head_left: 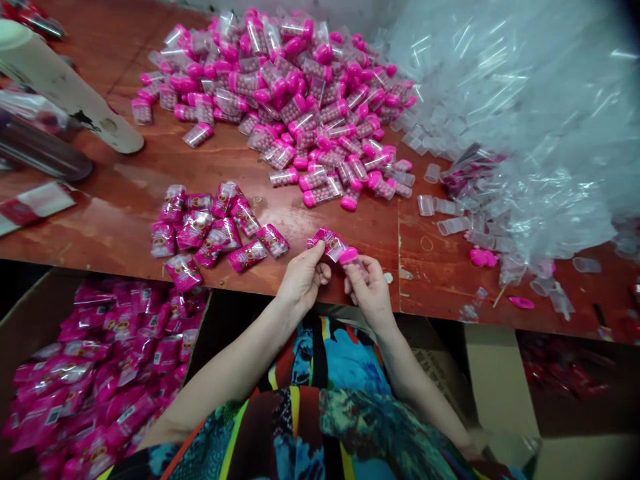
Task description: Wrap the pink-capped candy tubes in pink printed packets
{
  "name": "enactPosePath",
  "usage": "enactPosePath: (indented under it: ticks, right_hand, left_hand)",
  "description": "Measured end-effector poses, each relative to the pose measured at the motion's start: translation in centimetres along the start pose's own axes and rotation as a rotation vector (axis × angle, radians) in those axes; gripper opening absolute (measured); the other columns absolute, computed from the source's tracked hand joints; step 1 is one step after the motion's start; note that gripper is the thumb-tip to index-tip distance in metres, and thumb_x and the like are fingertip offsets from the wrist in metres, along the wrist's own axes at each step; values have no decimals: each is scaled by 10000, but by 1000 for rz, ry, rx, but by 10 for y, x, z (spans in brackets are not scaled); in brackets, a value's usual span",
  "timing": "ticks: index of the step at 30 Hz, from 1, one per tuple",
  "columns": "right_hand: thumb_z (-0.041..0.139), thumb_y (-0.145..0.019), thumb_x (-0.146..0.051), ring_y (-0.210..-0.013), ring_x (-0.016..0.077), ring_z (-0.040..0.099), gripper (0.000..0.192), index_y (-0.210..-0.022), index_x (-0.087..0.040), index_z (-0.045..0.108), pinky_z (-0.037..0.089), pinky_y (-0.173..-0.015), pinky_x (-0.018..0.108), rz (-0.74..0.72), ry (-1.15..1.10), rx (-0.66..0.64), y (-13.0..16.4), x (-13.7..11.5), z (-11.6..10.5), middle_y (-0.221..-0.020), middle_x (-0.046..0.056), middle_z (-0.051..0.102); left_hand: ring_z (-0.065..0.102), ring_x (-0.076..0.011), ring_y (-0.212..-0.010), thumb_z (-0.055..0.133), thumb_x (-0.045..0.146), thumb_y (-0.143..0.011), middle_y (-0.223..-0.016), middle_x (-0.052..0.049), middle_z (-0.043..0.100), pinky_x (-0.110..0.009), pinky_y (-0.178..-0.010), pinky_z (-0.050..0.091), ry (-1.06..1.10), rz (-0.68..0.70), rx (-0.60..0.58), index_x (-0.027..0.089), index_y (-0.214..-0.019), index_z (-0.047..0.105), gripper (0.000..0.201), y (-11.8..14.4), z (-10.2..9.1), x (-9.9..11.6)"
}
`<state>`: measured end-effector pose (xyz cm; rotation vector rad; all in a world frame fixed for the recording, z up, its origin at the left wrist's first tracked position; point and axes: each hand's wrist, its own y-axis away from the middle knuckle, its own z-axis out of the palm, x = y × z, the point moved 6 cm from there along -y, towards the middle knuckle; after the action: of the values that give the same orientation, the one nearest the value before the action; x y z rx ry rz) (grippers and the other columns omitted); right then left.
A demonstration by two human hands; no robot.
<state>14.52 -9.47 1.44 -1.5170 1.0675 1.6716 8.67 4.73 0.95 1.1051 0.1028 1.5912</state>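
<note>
Glossy red table [125, 220] — crinkly pink packet [330, 243]

My left hand [301, 277] and right hand [369, 291] meet at the near edge of the bench [125, 220], both pinching one pink-capped tube [349, 257] that sits partly inside a pink printed wrapper [327, 241]. Just left of my hands lie the wrapped tubes [210, 227] in a loose cluster. Farther back is a big heap of unwrapped tubes [295, 93], with clear empty tubes [500, 120] piled to its right. Below the bench edge on my left, a cardboard box [30, 313] holds more wrapped packs [100, 373].
</note>
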Motion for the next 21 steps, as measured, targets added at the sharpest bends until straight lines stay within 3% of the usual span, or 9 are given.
enactPosePath:
  ticks: [8, 12, 16, 18, 21]
  right_hand:
    - [883, -947, -781, -501, 109, 470, 609, -1161, -273, 625, 315, -480, 239, 105, -106, -141, -1, 11, 11, -672, -99, 603]
    - [841, -1003, -731, -586, 153, 544, 682, -1461, -272, 629, 433, -542, 279, 67, -28, -107, 0, 12, 7, -795, -50, 668]
    - [878, -1004, -615, -890, 259, 722, 822, -1691, -265, 592, 566, -751, 368, -86, 276, -9, 2, 5, -2, -1020, 69, 774]
    - [849, -1030, -629, -852, 251, 702, 838, -1734, -263, 581, 552, -736, 367, -63, 253, -57, 2, 4, 1, -959, 51, 741]
    - [788, -1070, -693, -632, 180, 545, 896, -1808, -270, 505, 459, -609, 315, 65, -10, -182, 3, 5, 11, -757, -53, 575]
  left_hand:
    - [446, -75, -406, 945, 688, -963, -463, -10, 562, -217, -440, 282, -240, 27, -206, 178, -612, 674, 676, 2, 3, -8]
    - [446, -75, -426, 954, 697, -940, -484, -20, 580, -220, -445, 247, -293, 58, -260, 171, -632, 703, 659, 1, 2, -7]
    - [429, -73, -419, 991, 679, -896, -495, -6, 581, -224, -438, 255, -267, 41, -296, 168, -690, 737, 607, 2, 2, -8]
    - [440, -74, -423, 1011, 659, -878, -505, 4, 585, -218, -438, 264, -242, 36, -301, 169, -736, 750, 574, 3, 2, -9]
    - [490, -87, -439, 1000, 651, -891, -557, -17, 651, -212, -444, 292, -218, 23, -342, 173, -816, 766, 538, 8, 6, -10]
